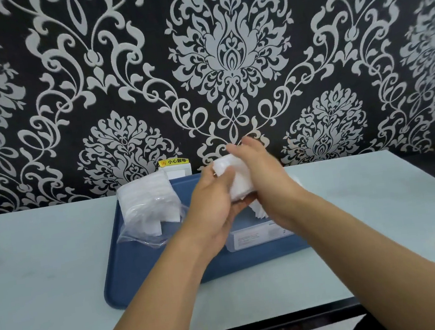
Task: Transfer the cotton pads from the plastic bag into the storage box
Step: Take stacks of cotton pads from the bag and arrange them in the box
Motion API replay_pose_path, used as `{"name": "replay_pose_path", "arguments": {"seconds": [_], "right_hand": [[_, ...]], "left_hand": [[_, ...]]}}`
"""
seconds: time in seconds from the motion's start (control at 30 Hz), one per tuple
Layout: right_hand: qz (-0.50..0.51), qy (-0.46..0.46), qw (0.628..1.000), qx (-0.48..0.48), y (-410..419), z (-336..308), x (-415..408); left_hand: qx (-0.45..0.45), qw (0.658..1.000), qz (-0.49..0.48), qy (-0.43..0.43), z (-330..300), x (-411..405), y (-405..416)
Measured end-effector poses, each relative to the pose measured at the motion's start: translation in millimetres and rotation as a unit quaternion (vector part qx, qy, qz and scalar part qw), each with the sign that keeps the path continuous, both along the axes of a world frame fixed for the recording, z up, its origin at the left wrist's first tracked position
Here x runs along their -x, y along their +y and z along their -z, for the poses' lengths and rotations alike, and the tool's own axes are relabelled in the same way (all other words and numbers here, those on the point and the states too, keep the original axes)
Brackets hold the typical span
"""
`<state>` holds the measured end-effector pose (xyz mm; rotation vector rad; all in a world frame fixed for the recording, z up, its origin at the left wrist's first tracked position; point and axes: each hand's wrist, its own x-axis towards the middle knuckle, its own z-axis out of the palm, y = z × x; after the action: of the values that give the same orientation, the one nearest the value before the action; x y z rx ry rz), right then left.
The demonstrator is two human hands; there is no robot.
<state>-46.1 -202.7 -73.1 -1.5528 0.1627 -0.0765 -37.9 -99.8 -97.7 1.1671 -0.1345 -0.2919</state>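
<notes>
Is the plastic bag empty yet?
No: the plastic bag on the blue tray holds white cotton pads, while both hands grip another stack above the storage box.

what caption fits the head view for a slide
Both hands, left and right, hold a stack of cotton pads above the storage box on a blue tray.

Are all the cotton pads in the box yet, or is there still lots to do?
Not yet. Some pads already stand in the clear storage box on the blue tray. The left hand and right hand hold a stack of cotton pads above the box. The plastic bag, lying left of the hands, still has plenty of pads inside, so more handfuls are left.
</notes>
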Motion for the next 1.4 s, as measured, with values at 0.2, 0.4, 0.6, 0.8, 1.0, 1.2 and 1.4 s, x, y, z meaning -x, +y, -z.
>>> {"name": "replay_pose_path", "arguments": {"seconds": [0.2, 0.4, 0.6, 0.8, 1.0, 1.2, 1.4], "right_hand": [[-0.017, -0.033, 0.996, 0.076, 9.2, 7.0, 1.2], [-0.087, -0.087, 0.981, 0.153, -40.5, -3.6, -5.5], [-0.114, -0.072, 0.973, 0.189, -64.3, -1.9, -9.5], [-0.029, -0.001, 0.967, 0.254, -57.8, 4.3, -26.0], [0.083, 0.018, 0.9, 0.427, -30.3, 25.8, -41.4], [0.106, 0.015, 0.808, 0.58, -24.7, 37.4, -39.1], [0.111, 0.008, 0.767, 0.631, -30.3, 38.0, -39.5]], "left_hand": [[0.008, 0.999, 0.024, -0.039, 5.5, 0.7, -9.1], [-0.125, 0.99, -0.014, -0.067, 7.0, -19.7, 5.6], [-0.208, 0.973, -0.002, -0.098, 8.0, -34.3, 9.1], [-0.289, 0.943, -0.052, -0.157, 19.1, -39.4, 6.4], [-0.431, 0.84, -0.179, -0.276, 20.6, -32.2, 7.1], [-0.652, 0.664, -0.069, -0.36, 23.4, -22.9, -1.2], [-0.722, 0.565, 0.087, -0.39, 27.5, -27.2, -6.0]]}}
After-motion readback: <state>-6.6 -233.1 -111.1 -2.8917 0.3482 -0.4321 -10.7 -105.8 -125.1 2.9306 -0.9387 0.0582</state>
